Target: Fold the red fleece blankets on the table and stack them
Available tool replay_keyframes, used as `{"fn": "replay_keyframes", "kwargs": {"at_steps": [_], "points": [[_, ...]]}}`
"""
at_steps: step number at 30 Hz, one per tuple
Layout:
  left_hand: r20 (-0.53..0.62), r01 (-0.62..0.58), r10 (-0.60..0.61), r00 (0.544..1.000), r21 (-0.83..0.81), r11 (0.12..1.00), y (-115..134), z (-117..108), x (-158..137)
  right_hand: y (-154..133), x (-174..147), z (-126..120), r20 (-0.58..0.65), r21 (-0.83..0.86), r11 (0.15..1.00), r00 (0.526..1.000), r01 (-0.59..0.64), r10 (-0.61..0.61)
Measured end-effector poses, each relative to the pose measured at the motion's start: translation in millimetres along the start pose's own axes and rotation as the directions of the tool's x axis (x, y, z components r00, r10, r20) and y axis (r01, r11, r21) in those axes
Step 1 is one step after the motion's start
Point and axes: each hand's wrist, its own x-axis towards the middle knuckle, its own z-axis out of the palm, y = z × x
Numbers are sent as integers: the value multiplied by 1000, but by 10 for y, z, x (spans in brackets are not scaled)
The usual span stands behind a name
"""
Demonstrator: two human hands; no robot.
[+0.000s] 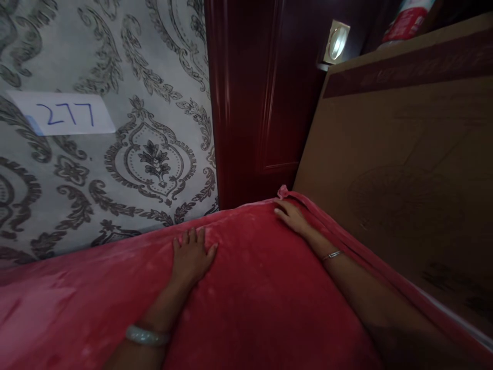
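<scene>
A plush red sheet [246,288] covers the bed-like surface below me, with soft creases along its far edge. My left hand [191,257] lies flat on it, fingers spread, close to the patterned wall. Farther right, my right hand [291,216] rests on the sheet near the far corner, fingers stretched out and thumb apart. Just beyond its fingertips, a bunched tip of the fabric [283,191] sticks up at that corner. A pale bangle [147,336] circles the left wrist, and a thin bracelet [332,255] the right.
Behind the far edge stands a wall with damask wallpaper [154,154], bearing a paper marked 277 [71,114]. A dark red door [254,103] with a bright metal lock plate [337,42] adjoins it. A large cardboard box [404,154] borders the right side, with a red-and-white container [408,23] above.
</scene>
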Motion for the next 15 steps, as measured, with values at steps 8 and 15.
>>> {"fn": "replay_keyframes", "kwargs": {"at_steps": [8, 15], "points": [[72, 33, -31, 997, -17, 999, -7, -59, -10, -92, -57, -18, 418, -269, 959, 908, 85, 36], [42, 89, -88, 995, -21, 996, -23, -30, -1, -89, -44, -7, 399, -304, 948, 916, 95, 37]]}}
